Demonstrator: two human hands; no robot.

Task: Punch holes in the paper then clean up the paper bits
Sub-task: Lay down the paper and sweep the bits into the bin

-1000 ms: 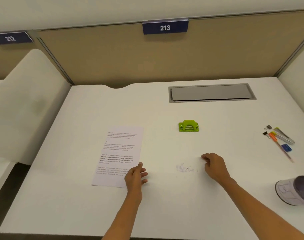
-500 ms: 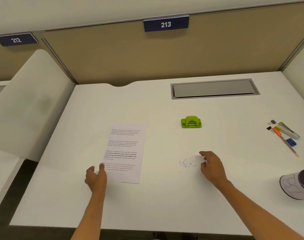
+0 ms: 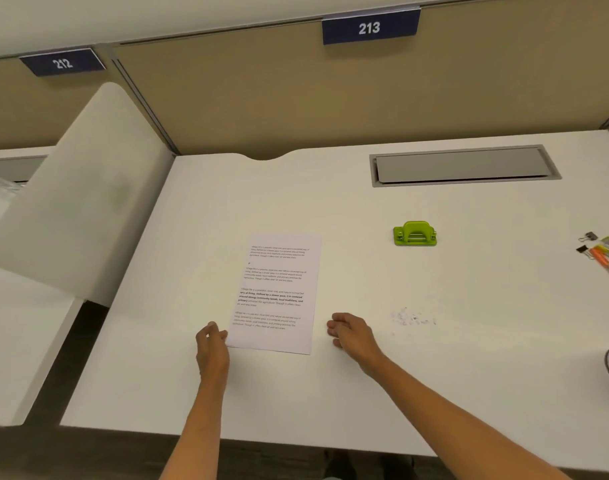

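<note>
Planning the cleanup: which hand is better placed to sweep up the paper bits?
Right. The right hand lies between the paper and the paper bits; the left hand sits at the paper's far corner.

You sit at a study carrel: numbered sign 213 (image 3: 370, 27), tan partition (image 3: 331, 98), white desk (image 3: 296, 393).

White desk (image 3: 192, 375): paper (image 3: 277, 296), punch (image 3: 415, 233), bits (image 3: 412, 317).
</note>
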